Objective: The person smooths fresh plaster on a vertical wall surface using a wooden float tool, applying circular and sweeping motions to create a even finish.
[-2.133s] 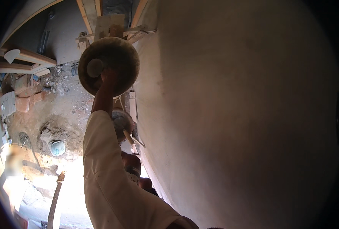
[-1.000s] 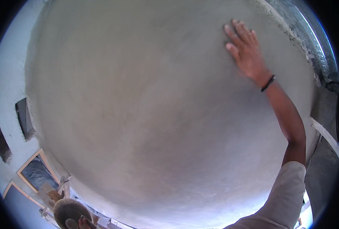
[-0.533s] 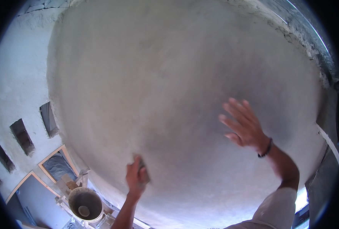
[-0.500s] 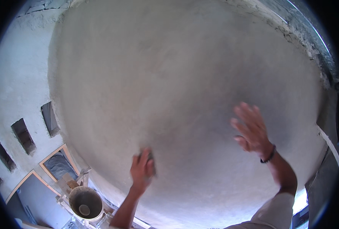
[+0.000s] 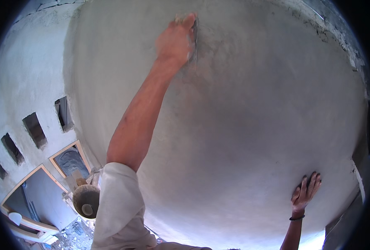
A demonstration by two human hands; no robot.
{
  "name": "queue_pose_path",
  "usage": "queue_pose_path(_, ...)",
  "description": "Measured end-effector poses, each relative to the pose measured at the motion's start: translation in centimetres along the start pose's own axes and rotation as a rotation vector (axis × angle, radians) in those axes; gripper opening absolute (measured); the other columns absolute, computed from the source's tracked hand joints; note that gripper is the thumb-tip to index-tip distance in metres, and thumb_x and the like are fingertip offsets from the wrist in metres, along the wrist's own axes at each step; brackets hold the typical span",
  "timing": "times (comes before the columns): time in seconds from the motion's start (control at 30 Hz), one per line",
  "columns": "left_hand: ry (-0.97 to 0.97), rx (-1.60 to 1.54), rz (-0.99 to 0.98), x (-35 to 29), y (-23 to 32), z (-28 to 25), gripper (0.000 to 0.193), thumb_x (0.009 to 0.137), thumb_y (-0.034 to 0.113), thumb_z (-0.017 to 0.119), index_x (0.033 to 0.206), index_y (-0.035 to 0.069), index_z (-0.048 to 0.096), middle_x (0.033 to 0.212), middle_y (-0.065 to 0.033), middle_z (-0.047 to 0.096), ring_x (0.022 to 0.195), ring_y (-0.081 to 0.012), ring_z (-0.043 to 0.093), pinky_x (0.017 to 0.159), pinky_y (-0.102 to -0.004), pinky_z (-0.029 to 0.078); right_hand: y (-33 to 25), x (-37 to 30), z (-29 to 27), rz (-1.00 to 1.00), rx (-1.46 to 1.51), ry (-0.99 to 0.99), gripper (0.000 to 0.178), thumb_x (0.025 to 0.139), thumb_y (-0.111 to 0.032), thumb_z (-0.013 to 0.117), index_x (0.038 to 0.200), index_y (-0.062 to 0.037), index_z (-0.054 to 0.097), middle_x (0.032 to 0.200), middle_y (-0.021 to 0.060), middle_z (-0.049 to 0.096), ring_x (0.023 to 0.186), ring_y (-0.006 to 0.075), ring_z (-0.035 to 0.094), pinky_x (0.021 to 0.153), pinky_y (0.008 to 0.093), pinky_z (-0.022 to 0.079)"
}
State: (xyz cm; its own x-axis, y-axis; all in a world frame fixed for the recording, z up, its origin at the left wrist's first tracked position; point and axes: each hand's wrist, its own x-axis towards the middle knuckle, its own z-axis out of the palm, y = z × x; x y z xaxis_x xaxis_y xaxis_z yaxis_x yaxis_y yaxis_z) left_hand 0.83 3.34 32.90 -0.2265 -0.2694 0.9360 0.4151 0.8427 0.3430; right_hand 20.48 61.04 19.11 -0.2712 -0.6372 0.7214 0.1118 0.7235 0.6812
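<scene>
A broad grey plastered wall fills most of the view, darker in damp-looking patches. My left hand, arm stretched high, is wrapped round a plastering trowel. Its thin blade shows edge-on along the hand's right side, against the plaster; the handle is mostly hidden by my fingers. The plaster just right of and below the blade looks rough and streaked. Low on the right, my right hand lies flat on the wall with fingers stretched upward, holding nothing. A dark band circles that wrist.
At lower left a bucket with a round scoop or cup in it stands on a wooden support, partly behind my sleeve. Several slots and wood-framed openings cut the pale side wall. Rubble lies on the floor below.
My left hand has swept far up the wall with the trowel. My right hand has moved down and to the right and now rests flat on the plaster.
</scene>
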Motion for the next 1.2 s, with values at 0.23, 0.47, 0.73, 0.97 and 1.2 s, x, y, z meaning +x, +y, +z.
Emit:
queue_pose_path(0.23, 0.089, 0.158, 0.3, -3.2, 3.8, 1.6, 0.041, 0.093, 0.019, 0.051, 0.134, 0.023, 0.052, 0.113, -0.0163, 0.061, 0.088, -0.0315, 0.066, 0.069, -0.0419, 0.055, -0.1, 0.0, 0.5, 0.021, 0.016, 0.016, 0.044, 0.104, -0.03, 0.031, 0.129, -0.0055, 0.057, 0.15, 0.0219, 0.038, 0.141, 0.0428, 0.031, 0.115, 0.0601, 0.019)
queue_pose_path(0.47, 0.044, 0.199, 0.255, -6.7, 5.1, 2.4, 0.035, 0.089, 0.019, 0.057, 0.124, 0.022, 0.057, 0.109, -0.015, 0.065, 0.089, -0.0302, 0.067, 0.07, -0.042, 0.056, 0.4, 0.2, -0.2, 0.016, 0.036, 0.038, 0.041, 0.104, -0.027, 0.034, 0.128, -0.0058, 0.059, 0.149, 0.0205, 0.04, 0.141, 0.0412, 0.032, 0.114, 0.0587, 0.021)
queue_pose_path(0.73, -0.033, 0.019, 0.084, -6.2, 2.6, 2.0, 0.046, 0.092, 0.022, 0.056, 0.136, 0.034, 0.054, 0.101, -0.0166, 0.062, 0.087, -0.0339, 0.066, 0.072, -0.0441, 0.054, 0.1, 0.0, 0.3, 0.02, 0.08, 0.049, 0.04, 0.104, -0.025, 0.035, 0.128, -0.0069, 0.061, 0.149, 0.0196, 0.042, 0.14, 0.0404, 0.035, 0.114, 0.0578, 0.021)
queue_pose_path(0.97, -0.05, 0.089, -0.028, -3.4, 2.6, 0.9, 0.048, 0.09, 0.021, 0.058, 0.136, 0.033, 0.054, 0.103, -0.0177, 0.062, 0.087, -0.0363, 0.065, 0.078, -0.0458, 0.053, 0.1, 0.1, 0.7, 0.005, 0.078, 0.094, 0.038, 0.103, -0.021, 0.036, 0.126, -0.0065, 0.062, 0.147, 0.0203, 0.044, 0.14, 0.0409, 0.035, 0.114, 0.0587, 0.022)
queue_pose_path(1.2, 0.097, 0.157, 0.247, -4.3, 7.7, 1.1, 0.037, 0.094, 0.025, 0.054, 0.13, 0.032, 0.059, 0.104, -0.019, 0.064, 0.091, -0.0349, 0.066, 0.077, -0.0462, 0.054, 0.3, -0.3, 0.5, 0.029, 0.073, 0.104, 0.036, 0.103, -0.02, 0.036, 0.123, -0.0065, 0.063, 0.146, 0.021, 0.045, 0.139, 0.0415, 0.037, 0.113, 0.0602, 0.023)
